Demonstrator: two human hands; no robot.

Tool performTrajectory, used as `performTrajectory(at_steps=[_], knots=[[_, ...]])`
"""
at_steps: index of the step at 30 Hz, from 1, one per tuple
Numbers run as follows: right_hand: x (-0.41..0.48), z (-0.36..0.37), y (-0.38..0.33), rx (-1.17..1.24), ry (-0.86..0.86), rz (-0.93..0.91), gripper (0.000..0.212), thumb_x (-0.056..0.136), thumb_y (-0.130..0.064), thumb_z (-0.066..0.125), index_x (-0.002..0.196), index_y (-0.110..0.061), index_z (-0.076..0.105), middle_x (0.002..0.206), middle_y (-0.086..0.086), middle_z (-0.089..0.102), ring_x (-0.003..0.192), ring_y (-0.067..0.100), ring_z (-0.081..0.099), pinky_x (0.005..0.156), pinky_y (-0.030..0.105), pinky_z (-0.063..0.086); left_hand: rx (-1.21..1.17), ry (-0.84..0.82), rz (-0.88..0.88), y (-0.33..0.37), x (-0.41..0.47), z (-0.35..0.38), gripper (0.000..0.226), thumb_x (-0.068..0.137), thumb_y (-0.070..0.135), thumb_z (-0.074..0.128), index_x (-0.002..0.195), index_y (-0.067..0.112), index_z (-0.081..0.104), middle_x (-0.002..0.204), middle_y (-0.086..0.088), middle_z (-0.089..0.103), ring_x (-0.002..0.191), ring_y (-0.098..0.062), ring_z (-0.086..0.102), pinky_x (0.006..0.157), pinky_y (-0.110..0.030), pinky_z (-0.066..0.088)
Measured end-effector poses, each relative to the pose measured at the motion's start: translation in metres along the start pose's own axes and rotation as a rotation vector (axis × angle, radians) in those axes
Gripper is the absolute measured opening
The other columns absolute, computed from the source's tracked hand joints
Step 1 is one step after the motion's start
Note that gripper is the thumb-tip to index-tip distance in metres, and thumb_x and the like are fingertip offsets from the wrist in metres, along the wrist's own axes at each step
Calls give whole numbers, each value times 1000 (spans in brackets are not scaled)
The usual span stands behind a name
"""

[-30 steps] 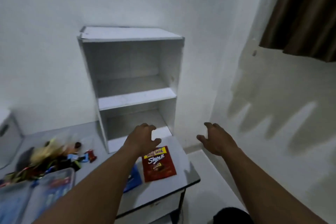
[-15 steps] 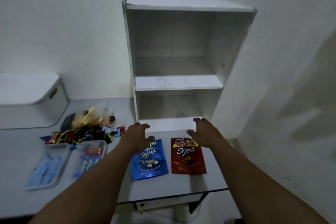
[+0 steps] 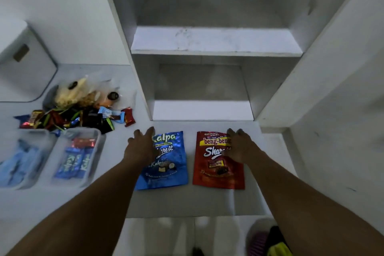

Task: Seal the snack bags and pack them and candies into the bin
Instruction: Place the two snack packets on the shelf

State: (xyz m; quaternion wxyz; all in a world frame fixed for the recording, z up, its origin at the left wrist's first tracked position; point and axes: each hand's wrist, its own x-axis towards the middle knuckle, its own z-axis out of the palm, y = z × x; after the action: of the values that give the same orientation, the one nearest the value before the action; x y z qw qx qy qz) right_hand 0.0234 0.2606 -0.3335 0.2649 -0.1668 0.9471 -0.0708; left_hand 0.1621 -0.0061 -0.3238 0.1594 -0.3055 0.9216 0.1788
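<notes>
left hand has just come down over the shiny blue foil pouch, right hand over the red foil pouch, both flat on the white table, fingers loose, gripping nothing, so sealing looks next

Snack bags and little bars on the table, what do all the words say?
"Kalpa": top of the shiny blue foil snack bag.
"beng-beng": yellow band on the shiny red foil snack bag.
"Shar...": red bag, rest hidden by the right hand.
"Kalpa": blue wrapped bars in the clear plastic tub.
Small print: too blurred.
</notes>
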Motion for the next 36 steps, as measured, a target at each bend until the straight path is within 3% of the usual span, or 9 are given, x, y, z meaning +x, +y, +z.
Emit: performTrajectory(at_steps=[7, 12, 18, 22, 25, 28, 30, 33, 36], knots=[[22, -2, 5, -39, -17, -31, 81, 64, -41, 87, 130, -18, 46, 126, 13, 43, 119, 36, 41, 98, 49, 44, -110, -35, -117, -4, 18, 13, 86, 57, 27, 92, 127, 14, 43, 118, -20, 45, 102, -42, 54, 89, -45, 48], [32, -7, 9, 118, -28, -40, 77, 61, -26, 91, 124, -18, 48, 121, 9, 40, 112, 32, 51, 96, 47, 49, -23, -33, -53, -1, 29, 9, 87, 55, 29, 91, 131, 17, 52, 119, -15, 55, 110, -36, 54, 92, -41, 49], [37, -6, 14, 42, 46, -103, 49, 73, -21, 80, 113, -23, 51, 108, 4, 58, 107, 27, 48, 85, 37, 42, 176, 55, -7, -4, 28, 2, 49, 77, 42, 75, 123, 32, 64, 118, -7, 62, 116, -34, 45, 89, -40, 43], [37, -3, 20, 92, 22, -106, 40, 73, -22, 82, 108, -21, 63, 112, 8, 52, 106, 28, 54, 91, 39, 51, -135, -5, 35, -12, 29, -2, 34, 79, 24, 78, 111, 17, 70, 110, -9, 70, 97, -25, 62, 76, -30, 46], [36, -1, 20, 70, 38, -154, 25, 81, -17, 73, 104, -19, 64, 113, 8, 48, 105, 27, 53, 90, 37, 50, -178, 13, 78, -10, 24, -9, 35, 80, 18, 78, 113, 12, 69, 94, -10, 70, 83, -23, 63, 71, -25, 39], [34, 5, 20, 43, 73, -179, 29, 84, -12, 66, 112, -17, 58, 114, 8, 59, 105, 29, 57, 89, 38, 50, -211, 33, 121, -9, 20, -12, 37, 80, 15, 78, 115, 14, 67, 103, -10, 72, 84, -18, 61, 74, -23, 38], [32, 9, 20, 39, 76, -158, 33, 85, -13, 65, 116, -18, 56, 114, 7, 65, 105, 30, 59, 90, 41, 52, -215, 36, 141, -9, 19, -12, 41, 80, 8, 75, 119, 17, 66, 113, -7, 71, 97, -22, 63, 78, -24, 41], [31, 6, 16, 24, 86, -159, 26, 85, -18, 65, 110, -15, 64, 109, 8, 67, 100, 27, 62, 86, 37, 53, -225, 25, 148, -8, 18, -13, 49, 83, 5, 71, 129, 20, 63, 123, -7, 68, 112, -26, 61, 88, -28, 44], [29, -2, 14, 60, 96, -187, 19, 85, -17, 62, 104, -14, 65, 106, 9, 64, 98, 27, 62, 84, 37, 51, -276, 38, 152, -5, 17, -19, 49, 84, 7, 73, 130, 19, 63, 120, -7, 70, 108, -22, 62, 84, -21, 39]])
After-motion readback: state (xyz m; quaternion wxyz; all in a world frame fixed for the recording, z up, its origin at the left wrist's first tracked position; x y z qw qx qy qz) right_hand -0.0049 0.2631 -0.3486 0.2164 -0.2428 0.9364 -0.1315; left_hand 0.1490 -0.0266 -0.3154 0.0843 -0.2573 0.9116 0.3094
